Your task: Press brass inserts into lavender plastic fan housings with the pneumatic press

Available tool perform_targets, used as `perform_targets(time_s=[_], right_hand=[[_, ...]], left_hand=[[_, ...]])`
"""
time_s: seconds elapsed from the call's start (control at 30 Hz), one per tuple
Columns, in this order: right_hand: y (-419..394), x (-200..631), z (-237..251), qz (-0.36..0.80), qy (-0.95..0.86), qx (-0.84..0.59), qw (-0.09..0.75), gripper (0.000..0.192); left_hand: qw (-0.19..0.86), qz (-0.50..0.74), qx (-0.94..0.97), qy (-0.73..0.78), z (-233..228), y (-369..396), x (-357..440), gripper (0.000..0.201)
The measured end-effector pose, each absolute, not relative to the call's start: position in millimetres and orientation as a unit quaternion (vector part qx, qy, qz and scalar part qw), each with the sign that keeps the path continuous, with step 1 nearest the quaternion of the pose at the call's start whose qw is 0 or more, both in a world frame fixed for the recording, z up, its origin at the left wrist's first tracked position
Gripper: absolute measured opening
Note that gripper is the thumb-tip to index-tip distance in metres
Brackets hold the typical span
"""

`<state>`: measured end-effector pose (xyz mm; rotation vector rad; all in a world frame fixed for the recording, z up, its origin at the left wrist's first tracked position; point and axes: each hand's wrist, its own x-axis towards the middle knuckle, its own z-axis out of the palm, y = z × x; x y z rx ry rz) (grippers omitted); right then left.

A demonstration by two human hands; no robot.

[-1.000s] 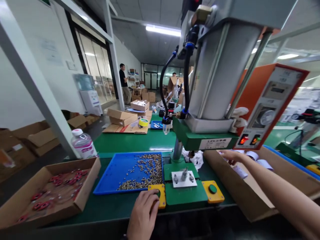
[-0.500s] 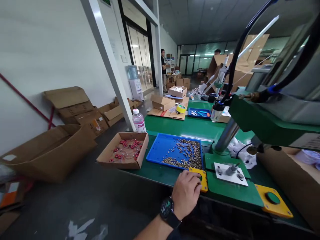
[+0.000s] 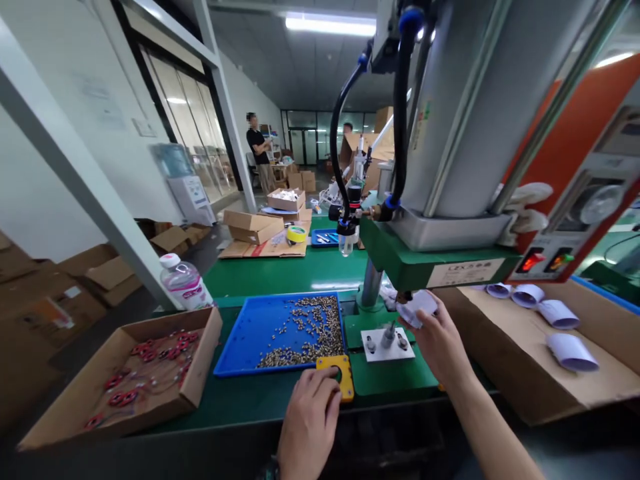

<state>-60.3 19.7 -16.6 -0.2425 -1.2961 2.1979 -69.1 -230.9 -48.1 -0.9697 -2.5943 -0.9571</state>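
You hold a white curved piece at your right hand's fingertips, white plate to its left; your left hand, loosely bent, touches a yellow button box.

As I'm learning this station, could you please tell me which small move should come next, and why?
Probably bring the white, curved piece onto the upright metal pin: the right hand holds it close to that pin, which carries no such piece.
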Motion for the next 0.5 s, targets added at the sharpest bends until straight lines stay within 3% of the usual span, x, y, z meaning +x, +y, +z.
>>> perform_targets(time_s=[0.13, 0.27, 0.43, 0.5], right_hand=[[17.5, -67.2, -20.0, 0.752, -0.595, -0.064, 0.277, 0.058], [20.1, -60.1, -27.9, 0.664, -0.697, 0.001, 0.271, 0.055], [17.1, -57.9, -36.2, 0.437, -0.852, 0.020, 0.287, 0.052], [14.6, -57.5, -35.4, 0.427, -0.846, 0.016, 0.320, 0.052]], left_hand=[[0.111, -0.326, -0.320, -0.883, -48.9, -232.1, -64.9, 0.014], [0.107, -0.330, -0.310, -0.885, -48.0, -230.3, -63.6, 0.014], [0.099, -0.337, -0.306, -0.885, -46.2, -229.7, -62.5, 0.015], [0.095, -0.340, -0.307, -0.884, -46.2, -230.0, -61.6, 0.015]])
